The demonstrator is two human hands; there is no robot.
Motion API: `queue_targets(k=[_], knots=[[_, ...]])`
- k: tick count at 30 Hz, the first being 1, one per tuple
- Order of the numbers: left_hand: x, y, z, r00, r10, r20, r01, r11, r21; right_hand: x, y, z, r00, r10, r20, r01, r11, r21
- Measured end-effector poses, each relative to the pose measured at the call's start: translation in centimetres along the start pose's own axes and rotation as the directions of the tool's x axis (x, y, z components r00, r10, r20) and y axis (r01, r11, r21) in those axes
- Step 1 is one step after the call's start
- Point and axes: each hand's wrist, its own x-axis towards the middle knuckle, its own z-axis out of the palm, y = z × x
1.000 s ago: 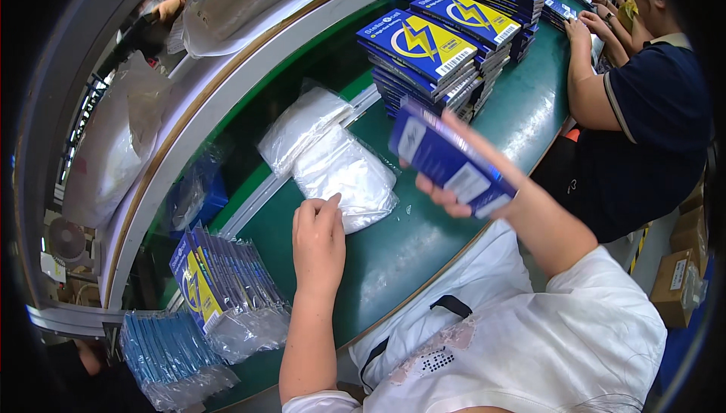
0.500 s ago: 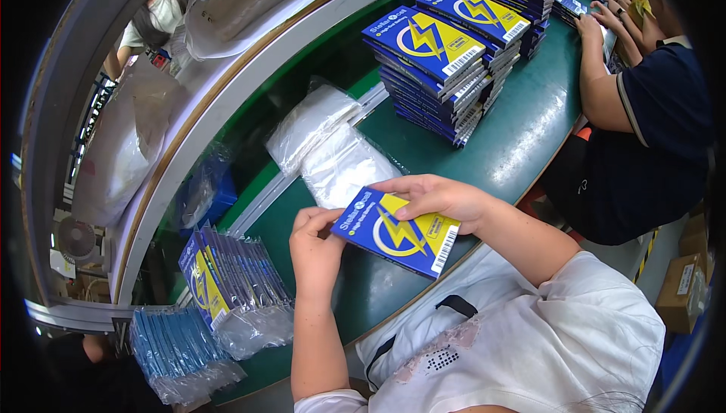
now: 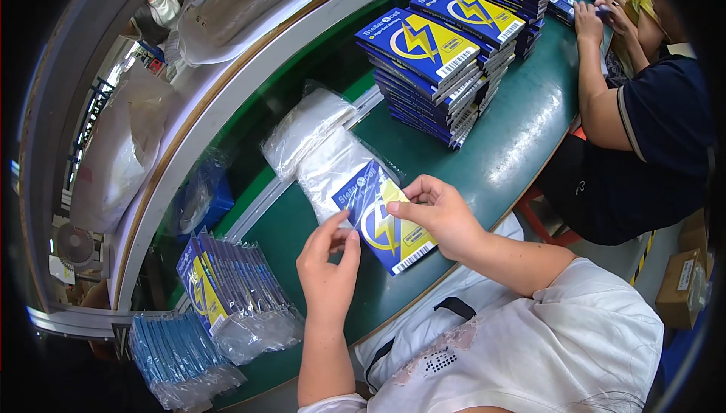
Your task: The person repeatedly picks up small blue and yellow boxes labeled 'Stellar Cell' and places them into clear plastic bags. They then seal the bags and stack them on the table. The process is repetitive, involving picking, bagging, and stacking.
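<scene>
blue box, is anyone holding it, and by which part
Yes: the right hand pinches the blue box at its right edge; the left hand meets its lower left edge.

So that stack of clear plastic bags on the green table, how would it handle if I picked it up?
The clear plastic bags look thin and wrinkled, so they would probably droop and flop. Their glossy film suggests that the layers may slide apart. They seem light, so one hand could likely lift several.
</scene>
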Motion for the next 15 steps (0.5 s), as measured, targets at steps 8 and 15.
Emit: queue_targets(k=[8,15], knots=[[-0.2,0.4,2.2,0.960,-0.271,0.068,0.218,0.574,-0.790,-0.8,-1.5,1.1,0.972,0.076,0.222,0.009,0.933,-0.358],[-1.6,4.1,2.4,0.953,-0.246,0.178,0.286,0.527,-0.801,0.0,-5.8,1.3,0.661,-0.527,0.534,0.750,0.454,-0.480]])
